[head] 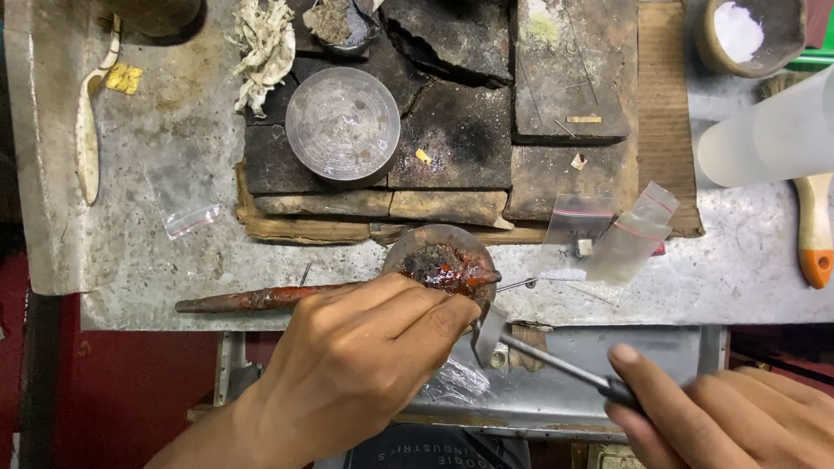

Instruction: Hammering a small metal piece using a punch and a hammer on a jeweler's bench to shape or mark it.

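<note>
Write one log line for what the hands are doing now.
left hand: holds red-coated stick over small dish | right hand: holds tweezers | bench: round metal tin, plastic bags

We can't see much of the right hand (738,417); the bottom right corner of the frame cuts it off, so only a few fingers show, pinched on the dark handle of the tweezers (556,363). The left hand (365,356) covers part of the red wax stick (330,291), so we can't tell exactly how it's gripped. The white plastic tube (769,135) and the brush (815,227) run off the right edge. The bowl of white powder (749,33) gets clipped at the top. What's inside the little clear bags (612,234) near the bench's front edge is too small to tell.
</note>
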